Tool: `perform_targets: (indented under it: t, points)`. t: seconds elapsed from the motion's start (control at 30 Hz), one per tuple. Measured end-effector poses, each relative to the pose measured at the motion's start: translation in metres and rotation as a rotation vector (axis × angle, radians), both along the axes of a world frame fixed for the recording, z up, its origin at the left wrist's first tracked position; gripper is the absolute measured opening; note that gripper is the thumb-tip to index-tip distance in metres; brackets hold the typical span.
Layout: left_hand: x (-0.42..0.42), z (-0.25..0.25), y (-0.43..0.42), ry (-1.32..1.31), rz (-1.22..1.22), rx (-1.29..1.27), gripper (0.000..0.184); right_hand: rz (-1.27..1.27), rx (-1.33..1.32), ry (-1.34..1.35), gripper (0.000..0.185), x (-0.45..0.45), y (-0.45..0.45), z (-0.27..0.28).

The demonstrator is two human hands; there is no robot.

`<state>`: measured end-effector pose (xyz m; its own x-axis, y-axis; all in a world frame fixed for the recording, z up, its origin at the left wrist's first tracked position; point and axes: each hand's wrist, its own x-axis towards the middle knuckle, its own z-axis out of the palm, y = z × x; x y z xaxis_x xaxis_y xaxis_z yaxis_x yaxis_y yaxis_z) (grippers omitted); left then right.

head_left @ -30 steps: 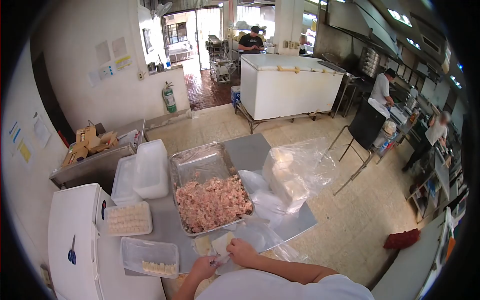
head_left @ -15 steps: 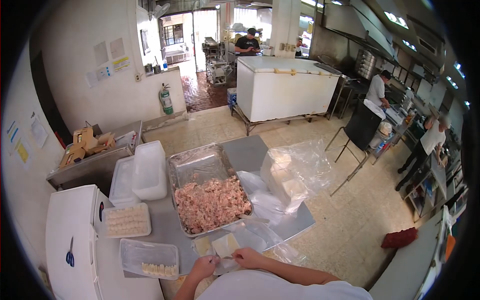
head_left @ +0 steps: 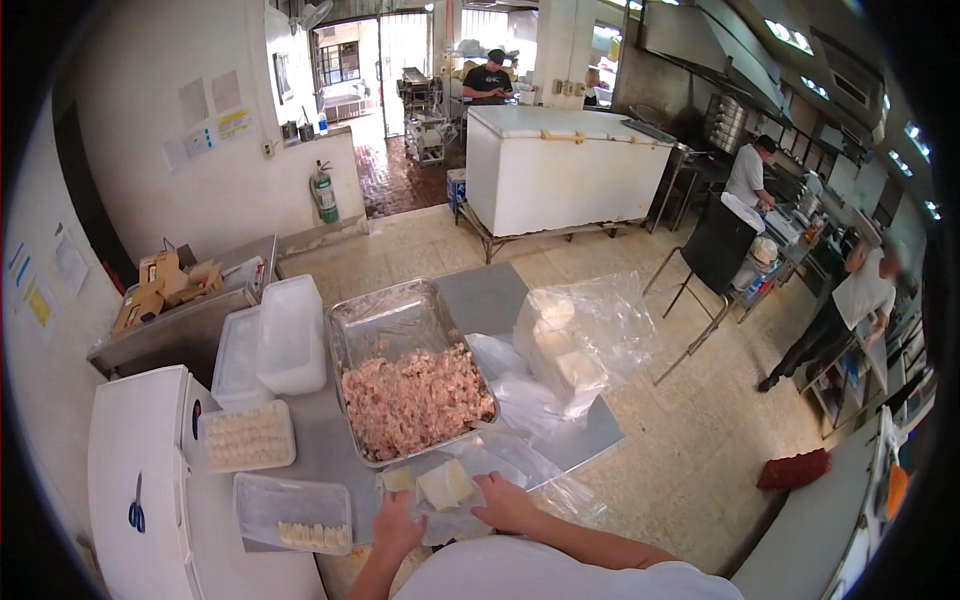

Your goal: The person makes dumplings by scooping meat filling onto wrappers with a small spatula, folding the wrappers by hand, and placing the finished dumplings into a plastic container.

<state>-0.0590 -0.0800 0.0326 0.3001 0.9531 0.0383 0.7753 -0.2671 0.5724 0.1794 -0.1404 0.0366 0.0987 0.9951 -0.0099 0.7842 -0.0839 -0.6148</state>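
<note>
My left hand (head_left: 398,525) is low over the near edge of the table, its fingers stretched toward a small pale stack of dough wrappers (head_left: 398,478). My right hand (head_left: 505,503) has its fingertips at the right side of a larger stack of square wrappers (head_left: 445,484), thumb apart from the fingers. Both stacks lie on clear plastic. Just beyond them is a metal tray (head_left: 345,318) with raw minced meat (head_left: 415,400) heaped in its near part. A flat utensil (head_left: 500,430) rests at the tray's near right corner.
On the left stand a plastic container of wrapped dumplings (head_left: 248,437) and another container (head_left: 265,495) with one short row. White lidded boxes (head_left: 290,335) are behind them. Bagged wrapper blocks (head_left: 570,365) stand right. A chest freezer (head_left: 565,175) and several people are farther off.
My hands have moved apart from their close position in front of the wrappers. The left went up-left toward the small stack, and the right stays beside the larger one. The view shifted slightly.
</note>
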Motion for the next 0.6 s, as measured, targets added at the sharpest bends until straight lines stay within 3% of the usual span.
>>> perform_targets:
  t: [0.1, 0.2, 0.27, 0.4, 0.47, 0.6]
  points:
    - [-0.008, -0.016, 0.010, 0.018, -0.098, -0.010, 0.032, 0.038, -0.011, -0.013, 0.028, -0.001, 0.007, -0.012]
    - [-0.014, -0.037, 0.018, -0.018, -0.050, -0.087, 0.030, 0.036, -0.261, -0.048, 0.023, 0.004, 0.022, -0.022]
    - [-0.019, -0.047, 0.018, -0.094, 0.081, -0.175, 0.029, -0.004, -0.166, -0.017, 0.020, 0.010, 0.022, -0.027]
    - [-0.012, -0.014, 0.015, -0.078, 0.026, -0.015, 0.031, -0.053, 0.046, 0.106, 0.015, 0.013, 0.016, -0.033]
    - [-0.003, 0.016, 0.007, -0.106, -0.066, 0.089, 0.033, 0.037, 0.158, 0.124, 0.013, -0.002, 0.013, -0.005]
    - [-0.007, -0.021, 0.015, -0.010, -0.068, -0.070, 0.029, 0.127, 0.209, 0.069, 0.014, -0.016, 0.019, -0.014]
